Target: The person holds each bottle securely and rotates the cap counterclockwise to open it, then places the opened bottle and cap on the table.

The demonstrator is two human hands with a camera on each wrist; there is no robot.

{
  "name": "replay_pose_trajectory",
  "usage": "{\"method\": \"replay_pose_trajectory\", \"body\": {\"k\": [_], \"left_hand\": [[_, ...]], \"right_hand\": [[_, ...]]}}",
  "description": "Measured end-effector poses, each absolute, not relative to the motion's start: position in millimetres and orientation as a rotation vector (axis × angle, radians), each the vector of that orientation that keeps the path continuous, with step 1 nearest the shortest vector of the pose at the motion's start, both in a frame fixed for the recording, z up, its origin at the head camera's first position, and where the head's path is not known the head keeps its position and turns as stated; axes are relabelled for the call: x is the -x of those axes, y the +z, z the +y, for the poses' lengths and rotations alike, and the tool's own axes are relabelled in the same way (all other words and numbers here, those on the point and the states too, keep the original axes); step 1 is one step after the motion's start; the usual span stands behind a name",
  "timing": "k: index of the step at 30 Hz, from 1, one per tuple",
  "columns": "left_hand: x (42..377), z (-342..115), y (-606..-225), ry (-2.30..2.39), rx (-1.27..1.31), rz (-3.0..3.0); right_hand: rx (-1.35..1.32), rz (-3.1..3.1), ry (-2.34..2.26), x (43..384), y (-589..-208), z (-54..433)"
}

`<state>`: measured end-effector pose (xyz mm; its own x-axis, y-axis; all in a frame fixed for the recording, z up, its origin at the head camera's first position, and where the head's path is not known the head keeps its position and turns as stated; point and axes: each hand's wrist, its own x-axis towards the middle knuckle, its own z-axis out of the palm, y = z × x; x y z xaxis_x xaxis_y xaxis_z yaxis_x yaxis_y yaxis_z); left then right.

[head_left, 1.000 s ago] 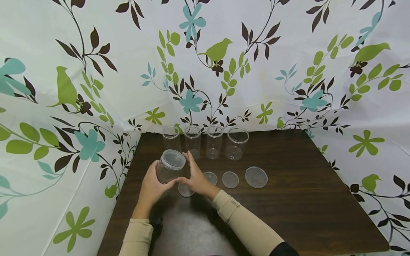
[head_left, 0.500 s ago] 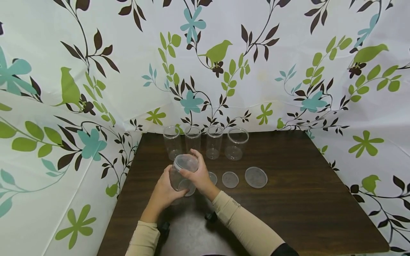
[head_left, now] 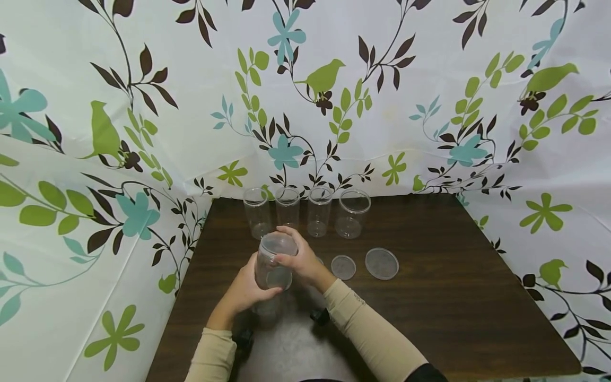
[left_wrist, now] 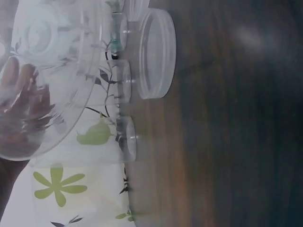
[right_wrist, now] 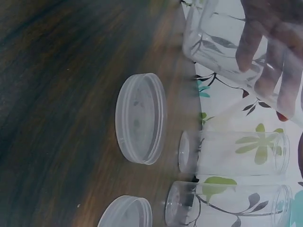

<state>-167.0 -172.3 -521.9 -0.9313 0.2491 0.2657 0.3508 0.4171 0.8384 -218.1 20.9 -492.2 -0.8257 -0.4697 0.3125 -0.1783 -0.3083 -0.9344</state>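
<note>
A clear plastic jar (head_left: 265, 268) is held above the near left of the table, tilted, with a translucent lid (head_left: 279, 243) on its top. My left hand (head_left: 244, 289) grips the jar's body low on the left side, thumb across the front. From the right, my right hand (head_left: 304, 261) grips the lid and upper rim, thumb in front and fingers behind. Fingers show through the jar's clear wall (right_wrist: 222, 42) in the right wrist view. The left wrist view shows the jar (left_wrist: 61, 94) close up, also with fingers visible through it.
Several open clear jars (head_left: 353, 216) stand in a row along the table's back edge. Loose round lids lie in front, a small one (head_left: 343, 267) and a larger one (head_left: 382, 263); others are partly hidden by my hands. A patterned sheet (head_left: 429, 159) hangs behind the brown table (head_left: 453, 297).
Both hands have brought the jar rightward and a little nearer. My right hand has gone from the jar's side to its lid. Over the last half second the jar has shifted only slightly.
</note>
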Motion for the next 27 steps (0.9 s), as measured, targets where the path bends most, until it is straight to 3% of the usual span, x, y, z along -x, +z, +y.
{"method": "replay_pose_trajectory", "body": {"k": [8,16,27], "left_hand": [[168.9,-166.2,-522.8,-1.291,0.364,-2.598],[166.9,-168.1,-526.4,-1.28,0.432,-2.605],[161.8,-173.9,-528.6,-1.703,0.637,-2.505]], "right_hand": [[0.624,1.738,-2.308,211.5,-503.6,17.6],[0.56,1.82,-2.349,208.1,-508.6,12.3],[0.846,1.591,-2.205,215.5,-500.7,24.8]]}}
